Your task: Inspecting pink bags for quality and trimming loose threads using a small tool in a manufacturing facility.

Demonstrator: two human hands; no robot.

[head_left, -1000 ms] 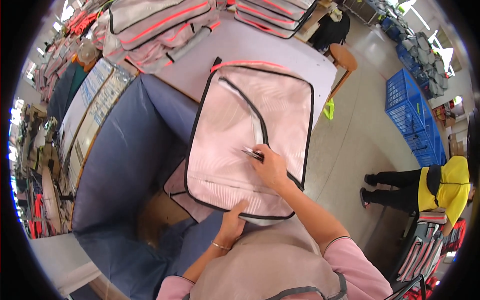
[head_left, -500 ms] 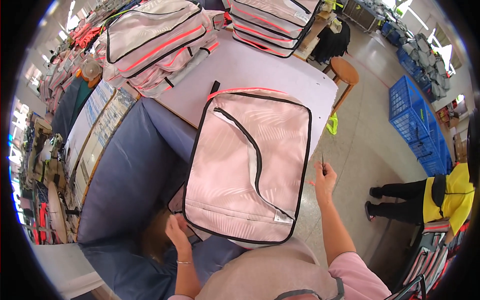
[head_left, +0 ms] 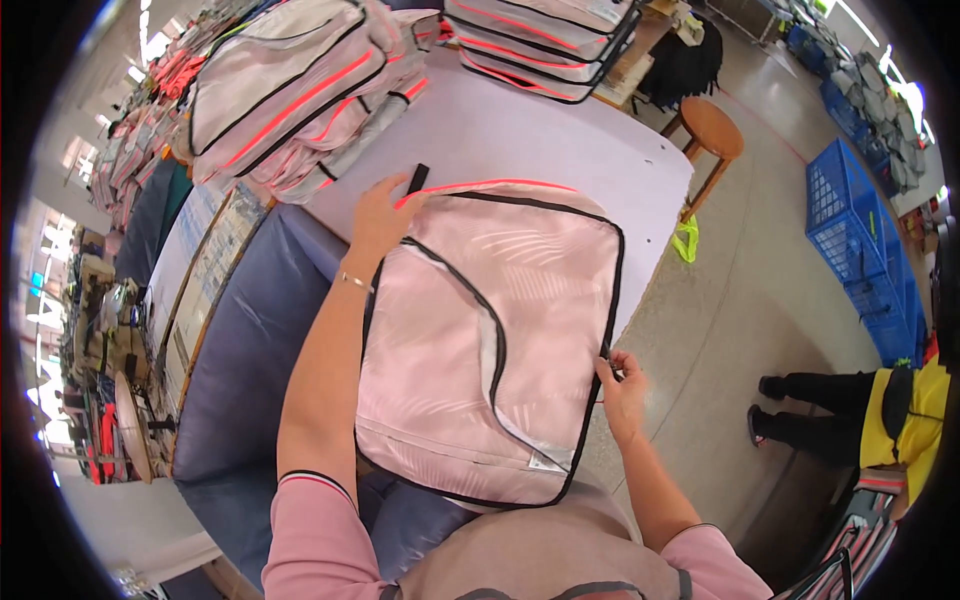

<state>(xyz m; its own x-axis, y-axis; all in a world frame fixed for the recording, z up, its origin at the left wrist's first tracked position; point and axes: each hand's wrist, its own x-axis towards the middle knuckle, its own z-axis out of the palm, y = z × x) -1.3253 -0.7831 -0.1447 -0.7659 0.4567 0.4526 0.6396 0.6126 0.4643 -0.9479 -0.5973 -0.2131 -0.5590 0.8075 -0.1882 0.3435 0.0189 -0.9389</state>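
Workshop floor, grey concrete, w/ one pale lilac worktable [head_left: 560,140] in centre of view and one blue-grey fabric sheet [head_left: 250,340] draped off its near-left edge. One pink bag panel [head_left: 480,330] w/ black piping lying flat on table's near part, lower edge hanging over blue fabric, right edge at table rim. One curved black zipper [head_left: 490,340] running across panel, upper left to lower right, partly open, w/ grey lining showing near bottom. One red trim line along panel's top edge.

Left hand [head_left: 380,215] stretched forward, resting at panel's top-left corner, fingers spread flat, touching corner beside one short black strap [head_left: 417,179]; not closed on anything. Thin bracelet on that wrist. Right hand [head_left: 622,385] at panel's right edge, fingertips pinched together on black piping; whether small tool or tab held there, cannot tell, too small. Both sleeves pink.

Behind: two stacks of finished pink bags w/ red stripes and black trim, left stack [head_left: 290,90] at table's far left, second stack [head_left: 545,40] at far middle. One round wooden stool [head_left: 710,130] just beyond table's far-right corner. One blue plastic crate [head_left: 850,230] further right on floor. One neon-yellow scrap [head_left: 686,240] on floor by table edge. One other person [head_left: 860,415] at right rim: black trousers, yellow top, dark shoes. Sewing gear and more pink/red pieces along left rim, blurred.
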